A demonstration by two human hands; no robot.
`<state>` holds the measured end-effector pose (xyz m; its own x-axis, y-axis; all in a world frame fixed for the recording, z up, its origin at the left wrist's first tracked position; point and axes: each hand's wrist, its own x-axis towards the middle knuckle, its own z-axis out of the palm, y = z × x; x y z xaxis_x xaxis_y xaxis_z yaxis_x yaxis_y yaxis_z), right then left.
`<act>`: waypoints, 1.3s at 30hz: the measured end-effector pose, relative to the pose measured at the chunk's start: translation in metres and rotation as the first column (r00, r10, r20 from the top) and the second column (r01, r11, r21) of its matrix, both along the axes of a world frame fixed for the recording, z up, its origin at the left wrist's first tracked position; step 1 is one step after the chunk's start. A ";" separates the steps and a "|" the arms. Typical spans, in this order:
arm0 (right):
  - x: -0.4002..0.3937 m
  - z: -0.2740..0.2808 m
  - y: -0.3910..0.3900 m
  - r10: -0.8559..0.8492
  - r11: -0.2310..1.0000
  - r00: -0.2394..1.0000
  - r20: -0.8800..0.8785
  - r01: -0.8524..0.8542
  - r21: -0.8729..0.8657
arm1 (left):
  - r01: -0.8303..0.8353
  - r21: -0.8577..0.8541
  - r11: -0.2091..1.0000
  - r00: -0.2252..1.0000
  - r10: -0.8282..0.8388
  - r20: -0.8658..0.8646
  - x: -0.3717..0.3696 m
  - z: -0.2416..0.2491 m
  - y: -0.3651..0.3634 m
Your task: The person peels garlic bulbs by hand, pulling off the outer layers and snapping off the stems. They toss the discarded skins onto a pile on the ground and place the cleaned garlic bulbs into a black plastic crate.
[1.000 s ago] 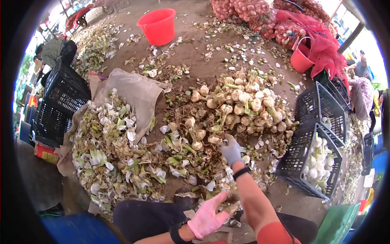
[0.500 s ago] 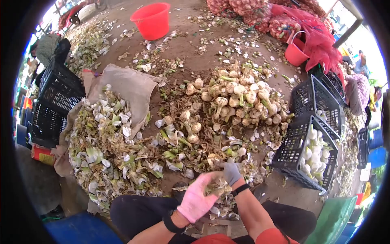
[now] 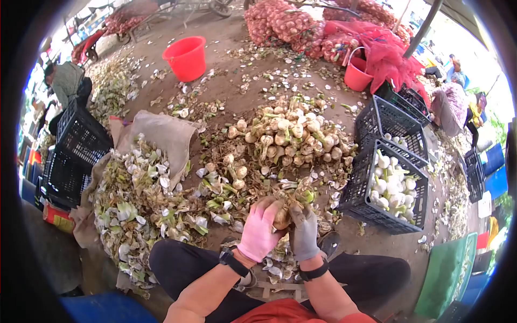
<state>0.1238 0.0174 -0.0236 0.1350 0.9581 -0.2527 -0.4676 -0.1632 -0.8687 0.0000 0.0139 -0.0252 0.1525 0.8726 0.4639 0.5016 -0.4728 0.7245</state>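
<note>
My left hand (image 3: 260,229), in a pink glove with soiled fingertips, is wrapped round the left side of a brownish garlic bulb (image 3: 281,218). My right hand (image 3: 304,232), in a grey glove, grips the same bulb's upper right part, near its leafy stalk (image 3: 306,195). Both hands are together above my lap. Beyond them lies a heap of unpeeled garlic bulbs (image 3: 291,134) on the soil. Loose husks and leaves (image 3: 156,210) pile up on the left, partly over a beige cloth (image 3: 161,129).
A black crate (image 3: 385,188) of white bulbs stands right, with another crate (image 3: 390,126) behind it. Red buckets (image 3: 186,60) and net sacks (image 3: 291,27) are farther back. Black crates (image 3: 81,134) stand left. People sit at far left (image 3: 67,81) and right (image 3: 451,107).
My hands have come together on a bulb, and my right hand has turned upright. The view has shifted, so the heap and crates appear farther left.
</note>
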 end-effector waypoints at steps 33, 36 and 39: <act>0.034 0.012 -0.008 0.195 0.964 0.898 0.395 -0.250 0.092 | 0.475 -0.635 0.609 0.566 0.340 0.751 -0.024 0.022 0.002; 0.039 0.012 -0.001 0.189 0.982 0.968 -0.168 -0.185 0.039 | 0.734 -0.448 0.510 0.294 0.356 0.887 -0.027 0.026 0.002; 0.046 0.001 0.008 0.122 0.992 0.953 -0.276 -0.122 0.018 | 0.777 -0.425 0.464 0.331 0.272 0.904 -0.025 0.026 -0.003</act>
<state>0.1701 0.0259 -0.0225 -0.0578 0.9631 -0.2630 -0.6660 -0.2334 -0.7085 -0.0254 0.0108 0.0011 0.4806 0.8377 -0.2594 -0.5890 0.5276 0.6121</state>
